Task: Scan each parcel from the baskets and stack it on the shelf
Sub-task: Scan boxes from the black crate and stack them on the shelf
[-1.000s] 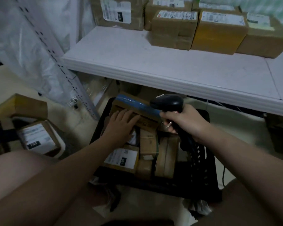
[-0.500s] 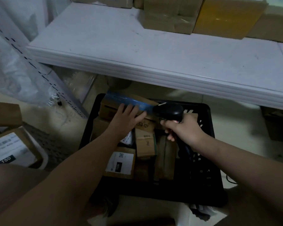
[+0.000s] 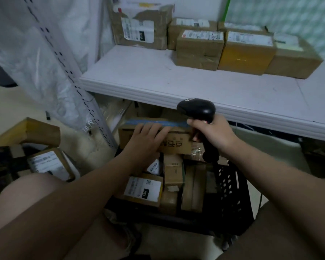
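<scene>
Head view, centre of frame: blue-taped parcel (image 3: 178,145) lying on top of the others in the black basket (image 3: 231,192), just below the white shelf (image 3: 148,77) edge. Left hand (image 3: 146,139) laid across its top, fingers fairly straight, not clasping; right hand (image 3: 214,136) wrapped round the scanner (image 3: 197,109) handle. Best to tip the parcel to expose its label, then aim squarely and hold steady.

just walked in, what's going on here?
A person is working through a black basket of parcels that sits on the floor below a white shelf. The left hand lies on a blue-taped box at the basket's far end, and the right hand grips a black barcode scanner just beside it. Several boxes already sit on the shelf, and more remain in the basket.
</scene>
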Action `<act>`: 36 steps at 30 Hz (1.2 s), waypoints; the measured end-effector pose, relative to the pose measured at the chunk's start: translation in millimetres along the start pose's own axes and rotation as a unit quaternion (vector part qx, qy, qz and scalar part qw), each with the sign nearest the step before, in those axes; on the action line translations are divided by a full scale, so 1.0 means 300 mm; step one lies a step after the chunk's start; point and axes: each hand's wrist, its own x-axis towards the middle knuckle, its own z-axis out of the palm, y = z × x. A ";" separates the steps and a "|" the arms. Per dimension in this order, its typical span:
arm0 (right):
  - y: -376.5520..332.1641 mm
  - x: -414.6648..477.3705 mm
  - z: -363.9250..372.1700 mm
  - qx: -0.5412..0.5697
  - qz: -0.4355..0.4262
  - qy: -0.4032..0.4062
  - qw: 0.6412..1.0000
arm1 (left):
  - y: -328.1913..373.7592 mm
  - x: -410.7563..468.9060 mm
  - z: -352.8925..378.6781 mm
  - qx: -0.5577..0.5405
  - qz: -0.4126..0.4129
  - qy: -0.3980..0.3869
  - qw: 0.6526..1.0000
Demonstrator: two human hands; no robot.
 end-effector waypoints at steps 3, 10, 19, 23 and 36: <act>-0.077 -0.025 -0.071 0.025 -0.027 0.016 0.999 | 0.004 0.030 -0.107 -0.105 -0.056 0.006 0.993; -0.114 -0.020 -0.215 0.114 -0.041 0.073 0.990 | 0.030 0.154 -0.324 -0.428 -0.269 0.041 0.862; -0.114 -0.033 -0.182 0.167 -0.078 0.005 0.983 | 0.062 0.282 -0.334 -0.638 -0.377 0.035 0.671; -0.121 -0.023 -0.193 0.187 -0.082 0.000 0.979 | 0.091 0.320 -0.322 -0.653 -0.401 0.041 0.642; -0.112 0.008 -0.225 0.304 -0.085 0.059 0.947 | 0.094 0.410 -0.299 -0.739 -0.413 0.134 0.515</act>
